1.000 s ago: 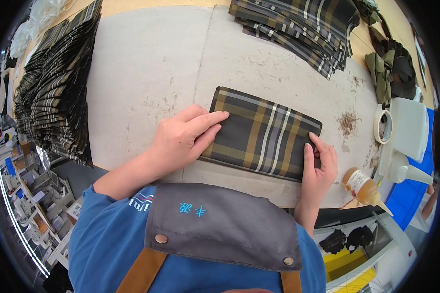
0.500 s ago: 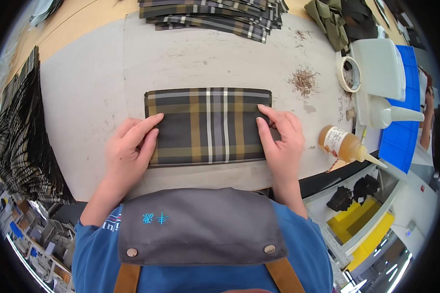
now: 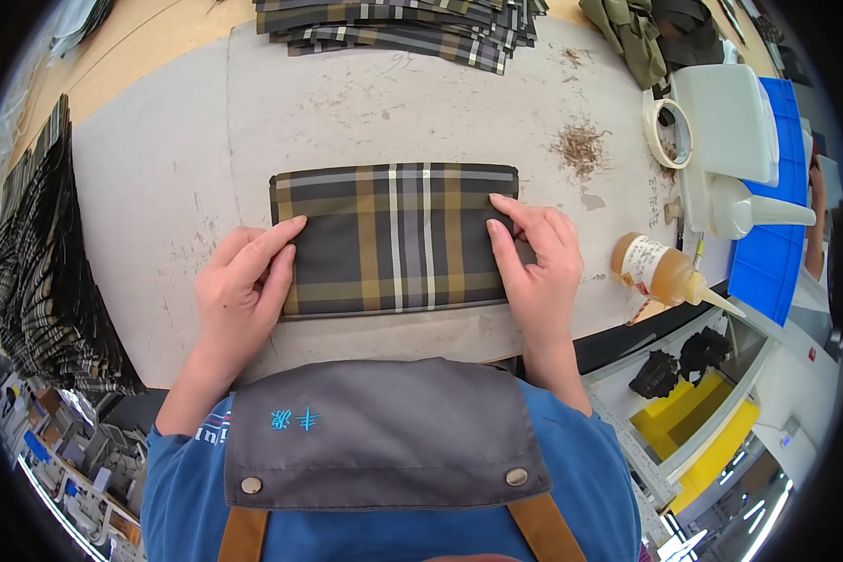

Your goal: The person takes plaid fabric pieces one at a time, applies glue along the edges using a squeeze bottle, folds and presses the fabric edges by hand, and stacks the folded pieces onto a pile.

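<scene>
A folded plaid fabric piece [image 3: 332, 248], dark with olive-brown, grey and white stripes, lies flat on the pale work surface in front of me. My left hand [image 3: 244, 286] grips its left edge, with thumb and index finger close together at the border. On the opposite side, my right hand [image 3: 543, 248] pinches the right edge between thumb and forefinger. The other fingers of both hands are curled, and what lies beneath the fingertips is hidden.
Stacks of matching plaid pieces stand at the left [image 3: 42, 262] and far edge [image 3: 393, 28]. To the right are a glue bottle [image 3: 651, 267], a tape roll [image 3: 667, 131], a white plastic container [image 3: 721, 112] and a blue tray [image 3: 768, 253]. Brown scraps [image 3: 581, 150] lie nearby.
The fabric piece sits slightly farther left and up in the view, its left edge a little more tilted. Both hands keep nearly the same hold; the left has shifted slightly left.
</scene>
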A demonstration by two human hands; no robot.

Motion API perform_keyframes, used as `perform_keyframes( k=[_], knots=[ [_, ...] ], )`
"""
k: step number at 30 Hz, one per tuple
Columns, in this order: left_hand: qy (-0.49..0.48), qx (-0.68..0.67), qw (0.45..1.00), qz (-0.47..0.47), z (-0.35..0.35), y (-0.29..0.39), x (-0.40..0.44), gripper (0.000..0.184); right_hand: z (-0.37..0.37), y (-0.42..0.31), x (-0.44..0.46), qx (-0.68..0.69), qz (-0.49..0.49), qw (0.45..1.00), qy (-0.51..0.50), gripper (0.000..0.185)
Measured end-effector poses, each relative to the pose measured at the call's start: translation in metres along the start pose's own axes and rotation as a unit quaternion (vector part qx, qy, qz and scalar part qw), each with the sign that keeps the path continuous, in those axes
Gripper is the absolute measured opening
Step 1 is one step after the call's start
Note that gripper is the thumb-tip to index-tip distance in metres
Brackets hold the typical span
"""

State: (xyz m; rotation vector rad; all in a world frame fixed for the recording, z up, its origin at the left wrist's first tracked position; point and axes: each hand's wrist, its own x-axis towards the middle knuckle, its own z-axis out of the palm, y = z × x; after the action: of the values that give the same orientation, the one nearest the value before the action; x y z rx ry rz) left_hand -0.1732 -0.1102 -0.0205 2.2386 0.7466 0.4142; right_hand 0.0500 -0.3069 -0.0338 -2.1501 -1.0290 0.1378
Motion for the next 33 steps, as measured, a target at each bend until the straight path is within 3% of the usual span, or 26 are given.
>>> perform_keyframes(
  k=[6, 9, 11, 21, 31, 33],
  knots=[
    [-0.003, -0.007, 1.0, -0.017, 0.0, 0.002, 0.0, 0.03, 0.001, 0.001, 0.0, 0.012, 0.01, 1.0, -0.004, 0.024],
    [0.007, 0.058, 0.998, -0.008, -0.004, 0.001, 0.001, 0.031, -0.001, -0.006, 0.001, -0.005, 0.04, 0.999, -0.018, 0.024],
    [0.005, 0.001, 1.0, 0.005, -0.002, -0.005, -0.001, 0.027, 0.0, -0.007, 0.0, -0.025, 0.029, 0.999, -0.02, 0.025],
    [-0.02, 0.013, 1.0, 0.006, -0.006, -0.005, -0.001, 0.032, 0.001, -0.007, -0.002, -0.002, 0.029, 1.0, -0.007, 0.024],
    [-0.093, 0.166, 0.979, 0.069, -0.018, 0.01, 0.019, 0.034, -0.004, 0.0, 0.002, -0.024, -0.03, 0.999, 0.002, 0.025],
    [-0.077, 0.196, 0.964, 0.161, -0.02, 0.022, 0.038, 0.038, -0.005, 0.001, 0.002, -0.033, -0.041, 0.999, 0.002, 0.025]
  ],
)
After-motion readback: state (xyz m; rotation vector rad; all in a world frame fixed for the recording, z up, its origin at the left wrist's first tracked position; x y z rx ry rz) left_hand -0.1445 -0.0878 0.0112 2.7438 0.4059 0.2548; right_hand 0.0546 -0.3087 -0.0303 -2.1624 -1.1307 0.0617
